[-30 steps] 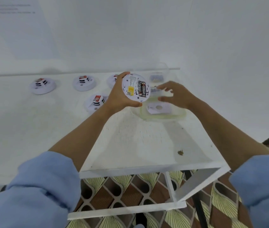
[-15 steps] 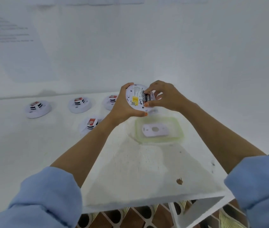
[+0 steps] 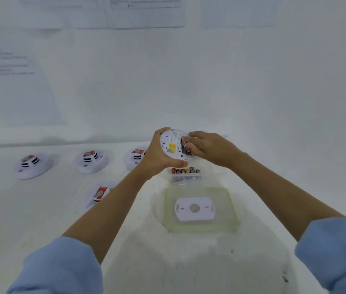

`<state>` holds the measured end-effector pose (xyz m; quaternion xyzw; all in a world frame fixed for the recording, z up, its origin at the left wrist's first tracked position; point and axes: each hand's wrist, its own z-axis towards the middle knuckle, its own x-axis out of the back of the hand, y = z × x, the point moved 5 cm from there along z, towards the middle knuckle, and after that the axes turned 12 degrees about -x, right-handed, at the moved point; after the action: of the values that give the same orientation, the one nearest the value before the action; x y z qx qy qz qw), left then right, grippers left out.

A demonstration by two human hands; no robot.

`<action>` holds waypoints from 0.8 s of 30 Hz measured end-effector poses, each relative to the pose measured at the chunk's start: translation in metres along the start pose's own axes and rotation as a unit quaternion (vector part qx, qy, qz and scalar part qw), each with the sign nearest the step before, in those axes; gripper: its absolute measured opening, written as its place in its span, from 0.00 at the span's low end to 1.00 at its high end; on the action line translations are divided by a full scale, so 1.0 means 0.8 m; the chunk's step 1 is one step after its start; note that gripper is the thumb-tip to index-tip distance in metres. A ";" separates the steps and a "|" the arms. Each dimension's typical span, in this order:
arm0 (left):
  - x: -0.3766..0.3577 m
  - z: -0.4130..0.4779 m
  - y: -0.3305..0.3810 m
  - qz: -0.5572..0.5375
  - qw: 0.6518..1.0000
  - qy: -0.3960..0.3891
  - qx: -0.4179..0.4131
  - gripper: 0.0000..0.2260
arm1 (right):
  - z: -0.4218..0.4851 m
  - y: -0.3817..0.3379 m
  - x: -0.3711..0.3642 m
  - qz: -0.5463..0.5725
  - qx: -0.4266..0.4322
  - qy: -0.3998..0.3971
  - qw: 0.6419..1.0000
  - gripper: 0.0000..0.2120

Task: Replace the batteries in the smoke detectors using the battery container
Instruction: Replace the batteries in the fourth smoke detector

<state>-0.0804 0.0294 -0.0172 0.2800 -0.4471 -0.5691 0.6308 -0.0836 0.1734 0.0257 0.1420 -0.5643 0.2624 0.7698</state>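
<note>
My left hand (image 3: 157, 154) holds a white round smoke detector (image 3: 173, 145) upright, its back with a yellow label facing me. The fingers of my right hand (image 3: 212, 148) pinch a dark battery (image 3: 185, 147) at the detector's battery slot. Just below stands a clear battery container (image 3: 185, 177) with several red and black batteries standing in it. Nearer to me lies its green-rimmed lid (image 3: 229, 209), and a white detector mounting plate (image 3: 194, 209) rests on it.
Several more smoke detectors sit on the white table (image 3: 40, 209): two at the far left (image 3: 31, 165) (image 3: 91, 161), one (image 3: 135, 158) behind my left wrist, one (image 3: 98, 195) beside my left forearm. Papers hang on the white wall behind.
My right hand moved from above the container to the detector and pinched the battery in its slot. The view tilted up, so the table's front edge has left the frame.
</note>
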 end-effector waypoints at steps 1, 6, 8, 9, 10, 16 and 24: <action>0.001 0.003 -0.003 0.002 1.000 0.007 -0.001 0.44 | 0.002 0.000 0.000 0.014 0.008 0.006 1.000 0.22; 0.006 0.017 -0.009 -0.002 1.000 0.018 -0.004 0.42 | 0.020 0.009 -0.007 0.065 0.006 -0.021 0.998 0.23; 0.010 0.022 -0.012 -0.006 1.000 0.014 -0.006 0.42 | 0.028 0.014 -0.010 0.120 -0.016 -0.031 0.992 0.21; 0.011 0.025 -0.012 -0.008 1.000 0.011 -0.008 0.43 | 0.032 0.016 -0.010 0.152 -0.033 -0.041 0.987 0.22; 0.012 0.027 -0.012 -0.009 1.000 0.008 -0.010 0.45 | 0.036 0.017 -0.010 0.184 -0.048 -0.048 0.981 0.22; 0.006 0.036 -0.016 -0.014 1.000 -0.022 -0.008 0.46 | 0.051 0.022 -0.011 0.369 -0.110 -0.112 0.916 0.22; 0.022 0.038 -0.032 0.021 1.000 0.002 -0.023 0.45 | 0.040 0.063 -0.009 0.322 -0.197 -0.185 0.907 0.19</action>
<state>-0.1204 0.0120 -0.0213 0.2571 -0.4382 -0.5649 0.6502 -0.1388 0.1968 0.0256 -0.1562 -0.7515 0.3488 0.5377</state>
